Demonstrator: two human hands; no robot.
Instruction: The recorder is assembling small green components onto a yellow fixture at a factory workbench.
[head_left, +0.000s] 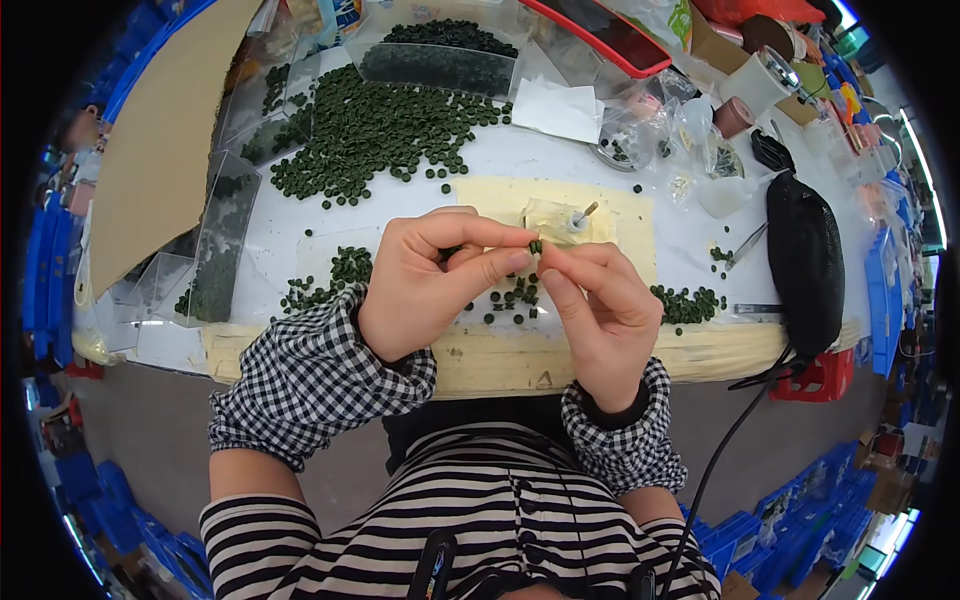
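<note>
My left hand (425, 275) and my right hand (605, 315) meet over the near edge of the worktable. Between their fingertips is a small dark green round piece (536, 247), pinched from both sides. The fingers hide much of it, so its exact shape is hard to make out. Under and around my hands lie several loose pieces (515, 295) of the same green kind. Further piles sit beside my left wrist (350, 265) and to the right of my right hand (688, 305). Just beyond my fingertips, a small white pot with a stick (580, 220) stands on a cream-coloured pad.
A large heap of green pieces (375, 130) covers the back left, near clear plastic trays (435, 68). A cardboard sheet (165, 140) leans at left. Tweezers (748, 246) and a black pouch (805, 265) lie right. A red-edged phone (605, 35) rests at the back.
</note>
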